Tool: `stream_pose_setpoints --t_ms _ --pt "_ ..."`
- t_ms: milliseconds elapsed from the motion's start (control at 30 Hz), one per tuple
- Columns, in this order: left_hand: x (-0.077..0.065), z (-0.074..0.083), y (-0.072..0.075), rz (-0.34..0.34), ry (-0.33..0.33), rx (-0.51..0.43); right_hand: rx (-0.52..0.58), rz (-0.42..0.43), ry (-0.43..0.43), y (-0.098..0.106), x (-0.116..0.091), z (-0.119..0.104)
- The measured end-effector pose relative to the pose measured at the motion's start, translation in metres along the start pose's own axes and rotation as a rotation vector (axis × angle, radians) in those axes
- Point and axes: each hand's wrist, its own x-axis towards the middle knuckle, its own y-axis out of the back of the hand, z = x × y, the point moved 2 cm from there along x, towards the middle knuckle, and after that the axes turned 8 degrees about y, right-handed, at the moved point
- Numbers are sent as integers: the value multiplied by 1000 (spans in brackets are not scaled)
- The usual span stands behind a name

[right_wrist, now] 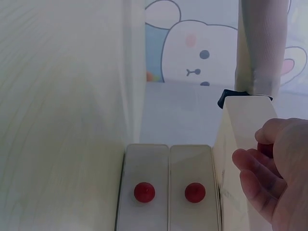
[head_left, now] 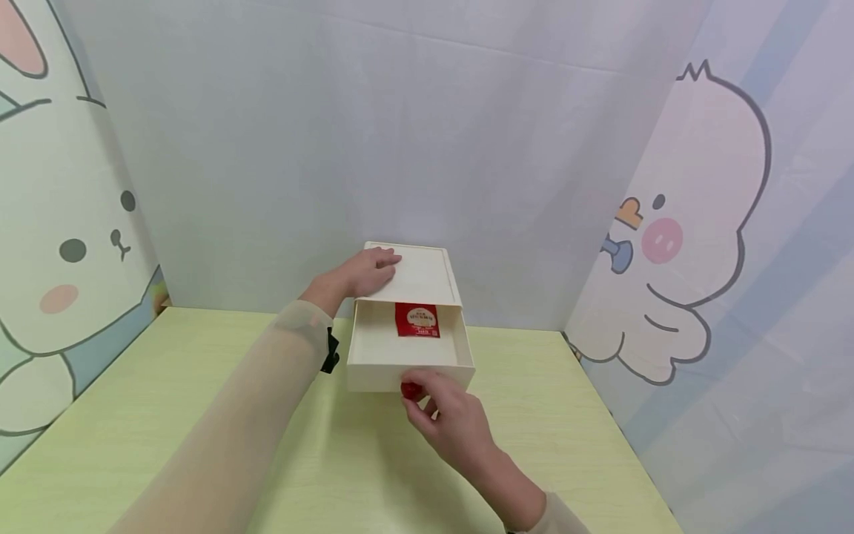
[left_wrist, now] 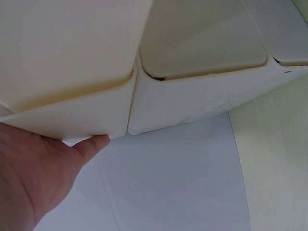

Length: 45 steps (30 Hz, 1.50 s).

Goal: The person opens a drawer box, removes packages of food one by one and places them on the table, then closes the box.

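Note:
A small white drawer cabinet (head_left: 427,273) stands on the table against the back wall. Its top drawer (head_left: 375,377) is pulled out toward me, and a red packet with white print (head_left: 418,322) lies inside near the back. My left hand (head_left: 368,273) rests on the left part of the cabinet's top; in the left wrist view its thumb (left_wrist: 92,147) lies along the edge. At the drawer front, my right hand (head_left: 450,417) pinches the round red knob (head_left: 411,390) between thumb and fingers.
Two more drawer fronts, each with a red knob (right_wrist: 144,192), are closed below the pulled-out one. The pale green table (head_left: 220,348) meets a grey curtain (head_left: 373,148) behind. Cartoon-printed curtains hang at both sides. A black strap (head_left: 330,352) is on my left wrist.

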Motion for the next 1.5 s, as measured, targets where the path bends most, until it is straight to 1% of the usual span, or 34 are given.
stream_pose_setpoints --t_ms 167,567,867,1233,1500 --pt "1 -1 0 2 -1 1 -2 -14 -5 0 -3 -3" --pt "3 -3 -2 13 10 6 -16 -15 24 2 -10 -8" --pt "2 -1 -2 7 9 19 -33 4 71 4 -17 -11" --pt "3 -1 -2 11 2 14 -37 2 115 4 -24 -14" --pt "2 -1 -2 7 4 15 -44 -16 102 5 -28 -18"
